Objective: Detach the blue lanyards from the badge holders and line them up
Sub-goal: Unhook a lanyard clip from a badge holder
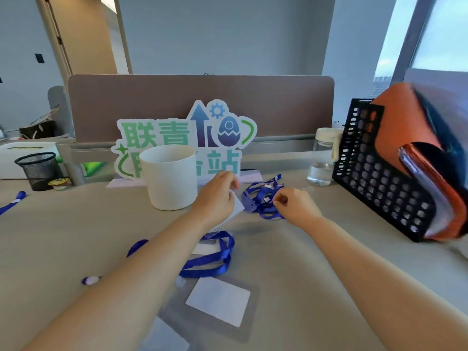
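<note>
Both arms reach fwd over the grey table (316,262). Left hand (217,196) has fingers pinched together on a clear badge holder (236,207) w/ a white card, held just above the table, right beside the white cup (169,176). Right hand (295,205) is closed w/ thumb and fingers pinching a strand of the tangled blue lanyards (263,198), a heap lying btwn the two hands, in front of the cut-out sign (184,138). Blur hides whether that strand is clipped to the held holder. Nearer the camera, a second lanyard (215,259) loops under the left forearm, partly over another white card. A flat badge holder (219,300) lies at the near edge. Far left on the table: a separate blue lanyard (12,202). Right side: water bottle (323,158), black file rack (379,178)
</note>
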### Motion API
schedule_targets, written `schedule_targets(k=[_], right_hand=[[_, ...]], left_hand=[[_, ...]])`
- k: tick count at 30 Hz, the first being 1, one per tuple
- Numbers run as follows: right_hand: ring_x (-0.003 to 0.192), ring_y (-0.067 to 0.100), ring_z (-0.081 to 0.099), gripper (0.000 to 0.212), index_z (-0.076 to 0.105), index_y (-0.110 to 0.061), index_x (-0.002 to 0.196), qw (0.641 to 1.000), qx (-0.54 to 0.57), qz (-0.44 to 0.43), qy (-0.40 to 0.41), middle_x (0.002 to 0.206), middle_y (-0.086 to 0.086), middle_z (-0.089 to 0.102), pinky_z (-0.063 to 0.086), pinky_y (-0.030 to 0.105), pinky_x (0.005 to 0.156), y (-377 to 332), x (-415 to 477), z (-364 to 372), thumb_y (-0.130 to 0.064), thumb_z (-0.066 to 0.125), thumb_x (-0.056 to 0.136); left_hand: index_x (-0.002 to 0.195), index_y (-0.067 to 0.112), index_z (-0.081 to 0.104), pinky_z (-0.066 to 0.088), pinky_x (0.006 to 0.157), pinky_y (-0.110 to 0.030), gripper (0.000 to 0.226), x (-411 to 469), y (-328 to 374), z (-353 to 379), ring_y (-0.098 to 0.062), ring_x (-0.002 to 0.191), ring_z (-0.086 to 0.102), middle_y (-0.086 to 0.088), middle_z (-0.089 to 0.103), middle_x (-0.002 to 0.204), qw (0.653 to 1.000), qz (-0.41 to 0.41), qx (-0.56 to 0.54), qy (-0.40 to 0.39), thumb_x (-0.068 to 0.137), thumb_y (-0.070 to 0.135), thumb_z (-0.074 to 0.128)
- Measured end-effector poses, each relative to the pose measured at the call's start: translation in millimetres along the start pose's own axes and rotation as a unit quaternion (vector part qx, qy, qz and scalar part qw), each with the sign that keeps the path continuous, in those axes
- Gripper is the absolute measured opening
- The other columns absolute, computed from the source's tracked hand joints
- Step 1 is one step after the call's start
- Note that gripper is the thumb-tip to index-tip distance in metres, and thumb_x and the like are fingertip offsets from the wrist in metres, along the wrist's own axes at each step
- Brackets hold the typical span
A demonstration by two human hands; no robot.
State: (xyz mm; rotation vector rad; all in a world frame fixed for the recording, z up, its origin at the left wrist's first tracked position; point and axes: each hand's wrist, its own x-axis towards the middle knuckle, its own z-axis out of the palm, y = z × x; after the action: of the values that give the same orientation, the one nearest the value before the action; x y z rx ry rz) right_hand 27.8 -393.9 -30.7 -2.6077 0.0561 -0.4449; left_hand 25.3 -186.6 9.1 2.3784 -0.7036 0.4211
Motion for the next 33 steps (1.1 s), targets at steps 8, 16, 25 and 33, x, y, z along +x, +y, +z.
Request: schedule_targets(k=[8,16,25,33], right_hand=[[0.091,0.028,0.060,0.023,0.062,-0.010,0.103,0.992,0.017,0.121,0.033,0.103,0.014,0.066,0.048,0.032,0.079,59,14,-17,-0.009,0.042,0.090],[0.125,0.033,0.040,0.053,0.037,-0.025,0.140,0.987,-0.091,0.115,-0.062,0.136,0.015,0.045,0.036,0.037,0.105,80,57,-6,-0.001,0.034,0.093],[0.124,0.030,0.043,0.043,0.052,-0.020,0.129,0.986,-0.036,0.146,-0.073,0.135,0.007,0.052,0.038,0.040,0.105,87,71,9,-0.006,0.034,0.092],[0.138,0.017,0.029,0.046,0.038,-0.004,0.138,0.983,0.148,0.011,0.110,0.148,0.008,0.034,0.012,0.007,0.103,58,67,-39,0.007,0.034,0.094]], left_hand=[[0.099,0.009,0.052,0.042,0.082,-0.029,0.017,31,23,41,-0.019,0.096,0.053,-0.005,0.053,0.108,1.000,0.018,-0.008,0.010,0.089,-0.002,0.044],[0.089,0.013,0.052,0.041,0.071,-0.027,0.009,47,16,69,-0.017,0.085,0.055,0.008,0.047,0.093,0.998,0.052,-0.011,0.037,0.085,0.010,0.058],[0.089,0.016,0.050,0.036,0.071,-0.019,0.009,53,12,70,-0.008,0.084,0.048,0.012,0.045,0.093,0.998,0.048,-0.025,0.033,0.087,0.013,0.058],[0.094,0.013,0.052,0.032,0.071,-0.019,0.011,61,13,58,-0.017,0.091,0.054,0.005,0.050,0.098,0.999,0.040,-0.002,0.021,0.085,0.008,0.058]])
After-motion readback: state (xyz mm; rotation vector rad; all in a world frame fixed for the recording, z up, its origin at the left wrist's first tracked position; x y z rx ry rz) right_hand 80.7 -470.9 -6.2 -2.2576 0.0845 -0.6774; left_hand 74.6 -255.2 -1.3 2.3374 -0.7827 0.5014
